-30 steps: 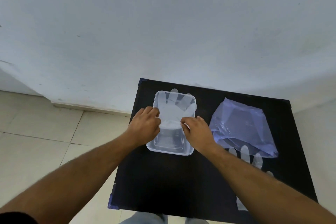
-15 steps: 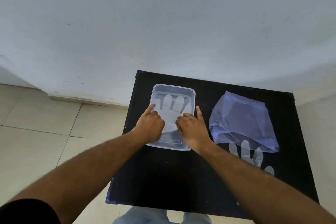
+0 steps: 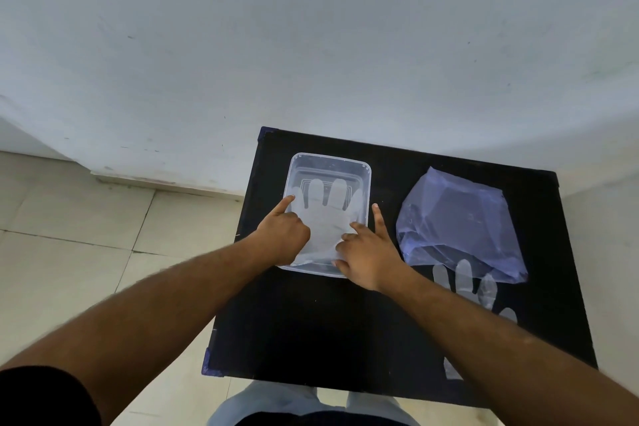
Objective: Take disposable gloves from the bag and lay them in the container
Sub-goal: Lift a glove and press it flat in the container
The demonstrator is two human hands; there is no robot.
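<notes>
Black table (image 3: 311, 332) against a white wall, tiled floor. Clear container (image 3: 366, 171) sits left of the purple bag (image 3: 456, 218). Both hands, left hand (image 3: 281, 239) and right hand (image 3: 368, 256), fingers loosely spread, press a glove (image 3: 323, 218) flat inside it, gripping nothing.

A black counter (image 3: 311, 332) is standing on a tiled floor (image 3: 69, 218), its far edge lying against a pale wall. A clear container (image 3: 367, 180) is sitting at 11 o'clock on its top. A bluish plastic bag (image 3: 456, 221) is lying at 2 o'clock, well apart from the container. A translucent glove (image 3: 463, 278) is lying flat at 4 o'clock, its fingertips tucking under the bag's near edge.
</notes>
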